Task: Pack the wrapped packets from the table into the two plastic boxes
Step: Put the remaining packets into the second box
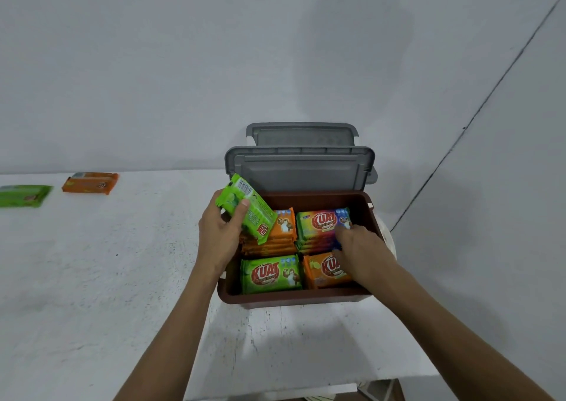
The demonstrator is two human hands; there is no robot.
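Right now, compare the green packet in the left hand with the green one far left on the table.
The held green packet tilts above the brown box, gripped by the left hand; the table green packet lies flat, untouched. The held one shows its barcode; the table one's print is blurred. Both are green-wrapped.

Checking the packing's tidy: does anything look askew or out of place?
The green packet in the left hand sits tilted over the brown box, not yet laid flat. An orange packet and a second green packet lie unpacked on the table.

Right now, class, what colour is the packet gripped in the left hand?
Bright green; the packet in the left hand shows best in the head view.
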